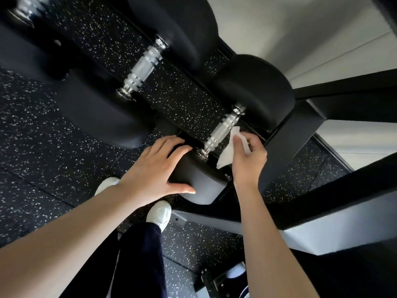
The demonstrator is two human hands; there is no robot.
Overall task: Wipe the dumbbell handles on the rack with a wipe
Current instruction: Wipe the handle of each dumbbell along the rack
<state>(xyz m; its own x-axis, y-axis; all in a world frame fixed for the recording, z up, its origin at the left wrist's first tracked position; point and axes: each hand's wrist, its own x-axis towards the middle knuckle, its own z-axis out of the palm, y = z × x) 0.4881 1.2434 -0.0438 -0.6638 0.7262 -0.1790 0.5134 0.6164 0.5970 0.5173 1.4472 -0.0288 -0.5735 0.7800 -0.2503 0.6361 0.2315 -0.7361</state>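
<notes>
Both forearms reached up from six o'clock. Left hand (158, 168) lay spread, fingers straight, on the near dumbbell's black head (199, 186). Right hand (249, 155) pinched a white wipe (227, 151) touching that dumbbell's chrome handle (221, 131). Toward eleven o'clock, another handle (144, 68) sat on the rack (300, 127).
</notes>
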